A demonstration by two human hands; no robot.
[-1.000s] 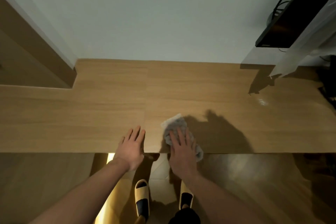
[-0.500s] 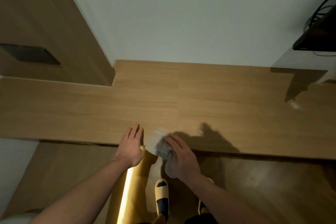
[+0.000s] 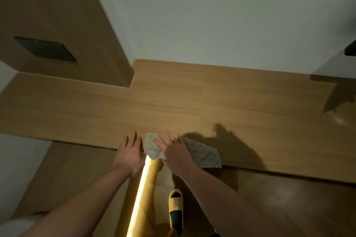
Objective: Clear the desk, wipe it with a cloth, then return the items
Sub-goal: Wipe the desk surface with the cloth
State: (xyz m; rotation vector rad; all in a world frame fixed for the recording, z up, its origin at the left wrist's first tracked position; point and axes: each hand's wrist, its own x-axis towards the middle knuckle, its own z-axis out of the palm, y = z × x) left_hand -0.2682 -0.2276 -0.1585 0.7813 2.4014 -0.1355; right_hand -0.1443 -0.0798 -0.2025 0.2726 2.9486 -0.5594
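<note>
Cloth [image 3: 200,153], grey: lay at the tabletop's [image 3: 192,102] near edge, lower centre of frame, pressed flat under the right hand [image 3: 174,152], fingers straight. Left hand [image 3: 130,152] rested flat just beside it, holding nothing.

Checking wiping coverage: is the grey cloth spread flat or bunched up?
Partly both: the cloth lies flat right of the right hand, but bunches at its left end by the desk edge.

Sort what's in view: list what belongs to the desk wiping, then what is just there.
Part of the job:
grey cloth, on the desk's near edge
right hand, pressing flat on the cloth
left hand, resting at the edge
wooden desk

Just there:
yellow slipper on the floor
dark panel on the left
</note>
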